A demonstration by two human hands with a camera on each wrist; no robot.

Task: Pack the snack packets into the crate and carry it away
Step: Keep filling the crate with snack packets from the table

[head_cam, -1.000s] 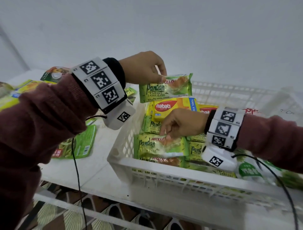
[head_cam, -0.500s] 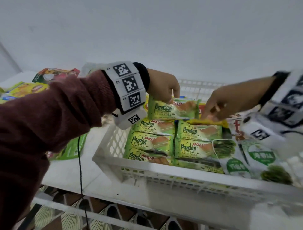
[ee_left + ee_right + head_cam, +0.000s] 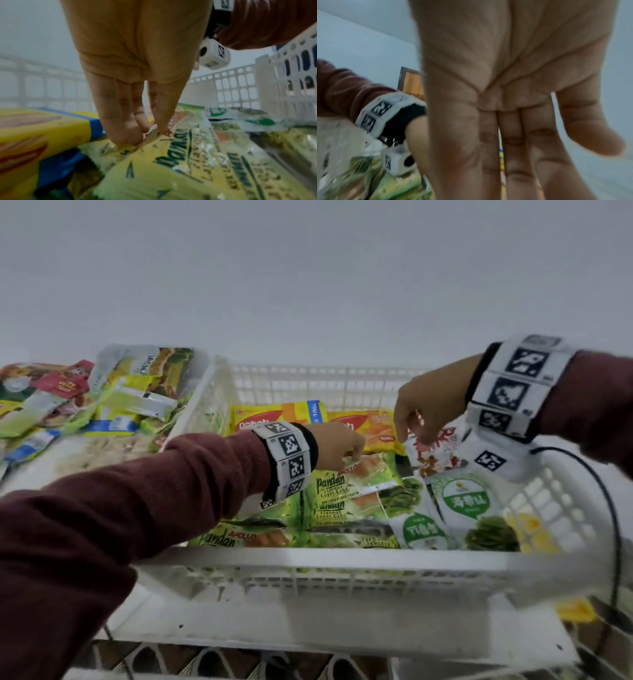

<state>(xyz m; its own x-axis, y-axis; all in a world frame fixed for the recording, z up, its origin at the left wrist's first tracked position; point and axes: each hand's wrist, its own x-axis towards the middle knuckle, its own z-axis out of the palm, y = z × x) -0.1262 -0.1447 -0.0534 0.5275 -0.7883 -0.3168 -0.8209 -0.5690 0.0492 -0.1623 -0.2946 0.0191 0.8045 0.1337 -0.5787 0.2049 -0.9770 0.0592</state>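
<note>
The white perforated crate sits on the table and holds several snack packets. My left hand reaches into it and pinches the top edge of a green Pandan cake packet, which lies on other Pandan packets. The left wrist view shows thumb and fingers pressed together on that packet's seam. My right hand hovers over a red-and-white packet at the crate's back right. Its palm and straight fingers are empty. Two yellow Nabati packets lie at the back.
Green-and-white packets fill the crate's right side. A pile of loose snack packets lies on the white table left of the crate. A black cable hangs from my right wrist. The table's front edge is close below the crate.
My left hand has lowered the Pandan packet from above the crate onto the stack inside. My right hand has left the packets, lifted away and opened above the back right.
</note>
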